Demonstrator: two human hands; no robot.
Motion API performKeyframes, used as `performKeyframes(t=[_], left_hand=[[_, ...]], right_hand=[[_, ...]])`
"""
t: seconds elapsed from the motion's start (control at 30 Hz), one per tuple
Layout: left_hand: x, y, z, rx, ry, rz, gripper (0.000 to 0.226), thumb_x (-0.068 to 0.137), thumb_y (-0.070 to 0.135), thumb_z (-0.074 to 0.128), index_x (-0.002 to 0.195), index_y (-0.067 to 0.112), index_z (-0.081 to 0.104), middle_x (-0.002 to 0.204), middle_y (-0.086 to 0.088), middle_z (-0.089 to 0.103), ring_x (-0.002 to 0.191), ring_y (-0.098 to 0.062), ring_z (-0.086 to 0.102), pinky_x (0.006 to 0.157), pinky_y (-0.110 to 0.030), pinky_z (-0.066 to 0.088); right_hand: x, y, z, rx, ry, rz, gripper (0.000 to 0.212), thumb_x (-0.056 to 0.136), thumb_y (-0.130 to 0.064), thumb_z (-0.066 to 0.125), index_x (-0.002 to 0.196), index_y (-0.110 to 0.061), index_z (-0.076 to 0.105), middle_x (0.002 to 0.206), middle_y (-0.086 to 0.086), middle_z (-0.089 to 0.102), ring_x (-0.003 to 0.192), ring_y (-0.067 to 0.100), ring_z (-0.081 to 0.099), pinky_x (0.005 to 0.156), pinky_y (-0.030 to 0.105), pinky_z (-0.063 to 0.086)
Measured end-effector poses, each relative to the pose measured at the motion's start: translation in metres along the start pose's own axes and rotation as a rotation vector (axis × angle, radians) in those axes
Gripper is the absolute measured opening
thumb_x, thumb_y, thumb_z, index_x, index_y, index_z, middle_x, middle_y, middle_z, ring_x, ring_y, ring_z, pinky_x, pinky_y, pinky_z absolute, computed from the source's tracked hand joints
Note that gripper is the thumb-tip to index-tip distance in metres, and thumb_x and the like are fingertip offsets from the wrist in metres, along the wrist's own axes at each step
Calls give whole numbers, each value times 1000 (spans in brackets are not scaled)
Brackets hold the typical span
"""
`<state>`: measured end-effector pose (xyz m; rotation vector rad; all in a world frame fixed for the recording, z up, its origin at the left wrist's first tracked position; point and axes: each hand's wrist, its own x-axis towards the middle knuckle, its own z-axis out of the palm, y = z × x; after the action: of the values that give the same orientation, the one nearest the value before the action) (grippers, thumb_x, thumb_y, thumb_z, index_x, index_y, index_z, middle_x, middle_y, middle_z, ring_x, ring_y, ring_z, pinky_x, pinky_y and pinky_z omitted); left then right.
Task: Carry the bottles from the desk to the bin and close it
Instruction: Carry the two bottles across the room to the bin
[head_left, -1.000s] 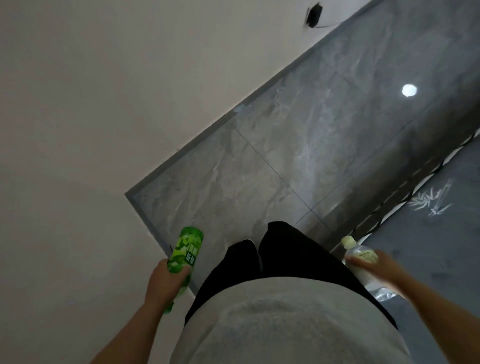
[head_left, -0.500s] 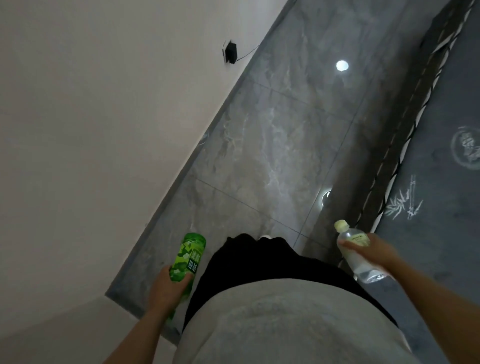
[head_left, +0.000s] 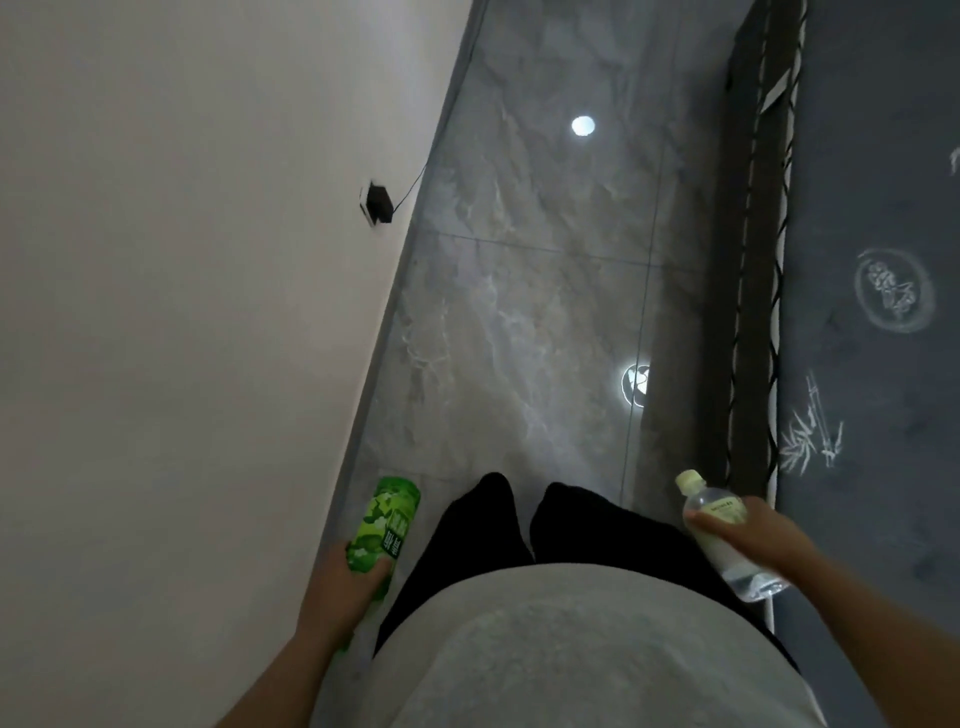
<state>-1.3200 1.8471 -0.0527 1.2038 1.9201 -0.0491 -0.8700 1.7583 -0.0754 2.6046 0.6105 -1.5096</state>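
My left hand is wrapped around a green-labelled bottle at the lower left, its top end pointing forward beside the wall. On the lower right, my right hand grips a clear plastic bottle with a pale cap, tilted with the cap up and to the left. Both bottles are carried at waist height over the floor. No bin or desk is in view.
A white wall runs along the left, with a black plug and cable in a socket. Grey marble floor tiles stretch ahead. A dark mattress with bamboo prints lies along the right. My dark trouser legs are below.
The view has swung right along the corridor: the wall socket slid down and left, and more of the mattress appears. Both hands keep the same hold on their bottles.
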Motion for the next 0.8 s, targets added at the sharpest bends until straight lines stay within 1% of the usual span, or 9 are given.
performKeyframes(t=[0.07,0.2,0.27,0.37,0.47,0.53,0.6,0.7,0.8], left_hand=[[33,37,-14,51,-20,73,25,74,29,71,67,29,47,69,4,55,70,-21,54,57,-26,38],[88,113,-26,102,-42,158,27,76,30,70,90,21,49,86,-3,56,76,-19,51,64,-27,35],[113,150,-26,128,-45,198,27,75,30,70,92,19,51,86,-3,56,76,-19,52,65,-27,36],[143,199,-22,157,-42,228,31,75,29,70,98,15,55,87,-3,57,76,-20,52,67,-27,37],[158,237,-18,153,-59,202,31,75,31,70,97,16,53,86,-3,57,77,-21,54,65,-28,37],[164,255,-13,130,-60,194,32,71,40,67,90,20,50,81,-2,56,77,-24,56,58,-26,37],[171,271,-11,142,-52,163,33,71,42,66,90,20,49,81,-2,55,75,-23,54,57,-25,37],[188,294,-12,191,-44,76,36,79,31,69,103,10,53,87,-9,55,76,-22,51,65,-29,37],[215,323,-13,205,-50,18,43,80,32,68,110,4,52,92,-14,59,77,-24,50,67,-30,37]], right_hand=[[3,-3,-4,54,-1,40,86,67,-59,70,128,-2,49,118,21,61,106,36,59,83,35,43],[13,-5,-17,141,-5,99,78,67,-60,70,118,-2,57,107,21,65,97,36,62,89,41,49],[25,-10,-27,188,-4,145,79,67,-60,69,118,-1,56,107,22,65,97,36,61,89,42,49],[48,-32,-54,233,-20,147,78,68,-58,70,119,0,55,107,23,64,97,36,62,89,42,49],[73,-63,-96,230,27,120,80,68,-58,70,122,-2,53,113,22,62,103,37,59,89,40,47],[91,-86,-126,233,62,113,83,66,-61,70,124,-4,52,117,21,61,107,37,58,91,40,45],[109,-109,-157,238,68,91,85,64,-63,70,123,-5,52,118,21,61,107,37,58,92,40,46],[131,-145,-197,243,75,68,90,63,-65,69,126,-5,50,120,21,60,110,37,57,92,39,45],[158,-179,-227,263,78,50,91,62,-67,68,128,-8,49,121,17,60,111,35,57,88,36,42]])
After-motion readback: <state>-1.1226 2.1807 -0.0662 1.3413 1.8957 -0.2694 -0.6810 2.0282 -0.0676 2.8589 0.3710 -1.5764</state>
